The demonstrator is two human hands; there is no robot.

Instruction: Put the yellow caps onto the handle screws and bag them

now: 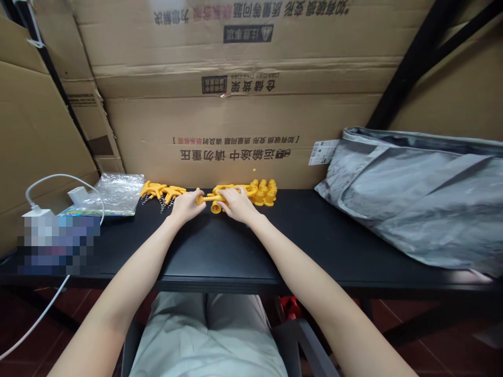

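My left hand (187, 206) pinches the left end of a yellow plastic part (211, 198). On the right end of this part, the fingers of my right hand (237, 205) are closed, partly hiding it. Below it, between the hands, lies a yellow cup-shaped piece (216, 208) with its round opening towards me. More yellow plastic parts (231, 187) lie just behind my right hand. Several yellow knob-like pieces (264, 192) stand grouped to its right. Beyond my left hand is a pile of yellow branched parts (163, 190) with thin metal spirals beside them.
The black table (220, 256) backs onto a large cardboard sheet (236, 115). A grey fabric bag (412, 199) occupies the right side. At left are a clear plastic packet (118, 193), a white charger (39, 222) with its cable (63, 177), and a blurred-out item.
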